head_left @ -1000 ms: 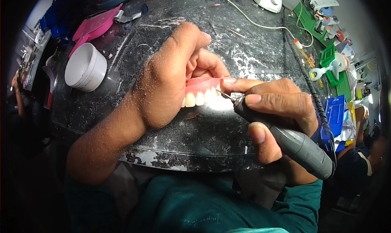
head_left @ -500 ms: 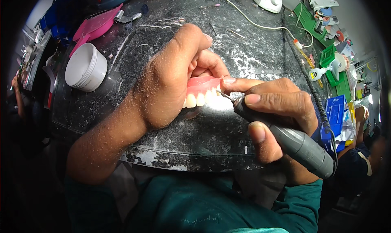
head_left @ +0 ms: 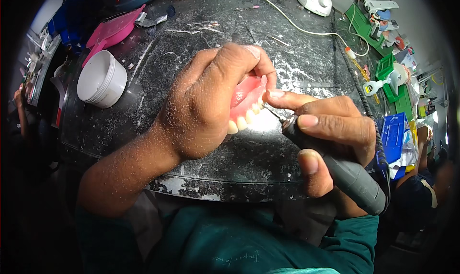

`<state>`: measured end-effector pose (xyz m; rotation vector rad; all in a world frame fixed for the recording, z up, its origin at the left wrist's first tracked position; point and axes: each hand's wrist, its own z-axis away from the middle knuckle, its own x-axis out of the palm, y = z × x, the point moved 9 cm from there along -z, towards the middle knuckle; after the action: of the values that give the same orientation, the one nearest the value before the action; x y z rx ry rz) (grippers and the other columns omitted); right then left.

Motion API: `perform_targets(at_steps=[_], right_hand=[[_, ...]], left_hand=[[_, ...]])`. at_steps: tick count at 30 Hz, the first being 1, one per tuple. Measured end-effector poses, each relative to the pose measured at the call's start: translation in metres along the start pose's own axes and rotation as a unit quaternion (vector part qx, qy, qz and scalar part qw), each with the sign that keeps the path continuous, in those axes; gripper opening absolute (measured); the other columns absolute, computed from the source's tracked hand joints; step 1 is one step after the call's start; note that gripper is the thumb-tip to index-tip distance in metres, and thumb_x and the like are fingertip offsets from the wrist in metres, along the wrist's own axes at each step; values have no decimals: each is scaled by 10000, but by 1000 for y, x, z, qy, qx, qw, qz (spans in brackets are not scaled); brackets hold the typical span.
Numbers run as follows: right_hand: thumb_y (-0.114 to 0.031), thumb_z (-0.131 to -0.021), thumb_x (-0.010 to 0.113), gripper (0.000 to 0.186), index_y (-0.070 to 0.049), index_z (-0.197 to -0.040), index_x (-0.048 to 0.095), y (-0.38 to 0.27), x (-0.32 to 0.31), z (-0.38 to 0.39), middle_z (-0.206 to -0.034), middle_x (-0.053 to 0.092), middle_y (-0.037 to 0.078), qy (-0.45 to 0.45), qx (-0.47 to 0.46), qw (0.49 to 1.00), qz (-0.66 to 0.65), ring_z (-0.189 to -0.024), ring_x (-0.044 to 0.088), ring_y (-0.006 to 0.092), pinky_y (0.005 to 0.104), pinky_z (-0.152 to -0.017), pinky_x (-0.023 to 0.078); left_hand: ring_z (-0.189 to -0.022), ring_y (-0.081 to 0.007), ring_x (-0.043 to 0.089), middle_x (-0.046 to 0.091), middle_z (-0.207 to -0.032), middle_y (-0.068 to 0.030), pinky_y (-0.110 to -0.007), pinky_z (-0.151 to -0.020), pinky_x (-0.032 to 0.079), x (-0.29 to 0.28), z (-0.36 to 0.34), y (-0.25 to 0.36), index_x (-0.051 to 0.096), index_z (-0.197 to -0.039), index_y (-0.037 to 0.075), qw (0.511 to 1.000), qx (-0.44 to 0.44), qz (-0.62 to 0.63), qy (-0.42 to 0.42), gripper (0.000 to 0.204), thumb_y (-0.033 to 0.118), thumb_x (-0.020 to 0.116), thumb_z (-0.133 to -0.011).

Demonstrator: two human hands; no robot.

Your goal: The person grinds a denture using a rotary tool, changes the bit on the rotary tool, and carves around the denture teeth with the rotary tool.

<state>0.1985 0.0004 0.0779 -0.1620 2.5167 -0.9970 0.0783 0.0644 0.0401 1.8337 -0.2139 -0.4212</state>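
Observation:
A pink denture (head_left: 248, 97) with a row of cream teeth sits in the grip of my left hand (head_left: 206, 97), whose fingers curl over its far side. Pale dust speckles that hand and forearm. My right hand (head_left: 335, 125) is closed around a dark grey rotary handpiece (head_left: 352, 178), a cord leaving its back end. The handpiece's thin bur (head_left: 272, 112) points at the denture's right-hand teeth, its tip at or very near them. My right index fingertip rests close to the denture's edge. The part under my left palm is hidden.
Dust and scrapings cover the black worktop (head_left: 230, 164). A white tub (head_left: 102, 79) and a pink dustpan-like item (head_left: 115, 30) stand at left. A white control box (head_left: 312, 0) is at the back; green trays (head_left: 385, 65) and a blue bin (head_left: 394, 137) line the right.
My left hand has rolled and turned the denture, so its teeth now slant up to the right and more pink inner surface shows. The handpiece has shifted slightly right and down.

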Motion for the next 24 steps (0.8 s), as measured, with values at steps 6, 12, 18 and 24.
perform_targets(at_steps=[6, 12, 18, 24], right_hand=[[-204, -915, 643, 311, -17, -1116, 496, -1, 1, -1, -929, 540, 168, -5, -17, 1000, 19, -1009, 630, 385, 511, -918, 520], [-259, -926, 626, 321, -35, -1099, 476, -3, 1, 6, -914, 515, 163, 78, -33, 996, -18, -986, 635, 385, 483, -874, 539], [-271, -925, 628, 325, -57, -1106, 463, -2, -7, 4, -946, 505, 162, 79, -12, 997, -15, -999, 627, 379, 478, -898, 522], [-266, -929, 630, 330, -58, -1118, 457, -4, -5, 0, -994, 515, 173, 25, -1, 1000, 11, -1046, 617, 370, 476, -913, 512]], left_hand=[[-701, -85, 411, 488, -791, -27, -245, -646, 340, 0, 1, 6, 525, -808, -4, 999, 31, 30, 1, 426, 317, 294, -966], [-734, -100, 380, 425, -841, -42, -245, -682, 335, 0, 5, 10, 433, -977, 24, 989, -6, 144, 10, 315, 322, 373, -896], [-817, -117, 368, 407, -931, -84, -269, -776, 343, -2, 8, 25, 356, -1073, 36, 984, 152, 68, 60, 359, 282, 438, -825], [-817, -116, 374, 412, -927, -90, -270, -778, 345, -2, 10, 24, 354, -1080, 26, 984, 136, 89, 67, 371, 273, 460, -825]])
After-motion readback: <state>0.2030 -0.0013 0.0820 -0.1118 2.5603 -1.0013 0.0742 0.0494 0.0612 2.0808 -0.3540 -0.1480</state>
